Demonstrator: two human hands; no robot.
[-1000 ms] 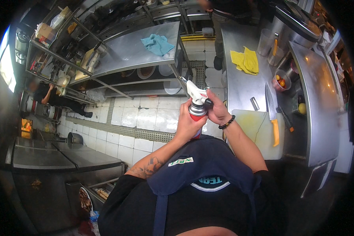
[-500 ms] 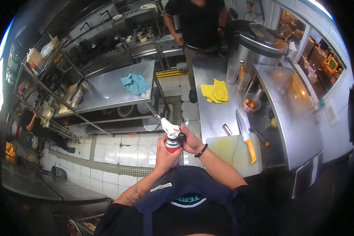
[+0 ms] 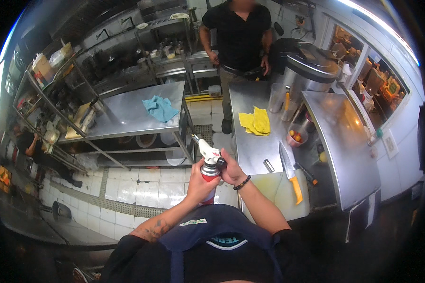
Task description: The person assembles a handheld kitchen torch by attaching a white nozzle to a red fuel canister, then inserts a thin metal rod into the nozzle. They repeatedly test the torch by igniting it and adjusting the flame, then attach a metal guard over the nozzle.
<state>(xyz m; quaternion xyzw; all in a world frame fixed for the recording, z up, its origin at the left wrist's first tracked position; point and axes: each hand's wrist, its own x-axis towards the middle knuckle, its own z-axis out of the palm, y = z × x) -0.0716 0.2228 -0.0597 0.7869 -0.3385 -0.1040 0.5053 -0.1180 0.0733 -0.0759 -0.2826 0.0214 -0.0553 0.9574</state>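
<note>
left hand (image 3: 199, 185): raised at chest, fingers curled shut in a grip
right hand (image 3: 232, 167): raised beside it, fingers curled, wrist w/ bead bracelet
forearms: both angled up, converging

I hold the torch canister (image 3: 209, 174) between both hands at centre, left hand (image 3: 199, 185) around its body, right hand (image 3: 231, 169) at its head. Counter (image 3: 252, 141) to my right: cloth (image 3: 255, 121) on it, knife (image 3: 290, 173) on the cutting board (image 3: 275, 188) nearer me, bowl (image 3: 296, 137) beyond the knife. Table (image 3: 123, 118) ahead-left, rag (image 3: 159, 107) on it. A person (image 3: 238, 37) stands behind the counter.
</note>
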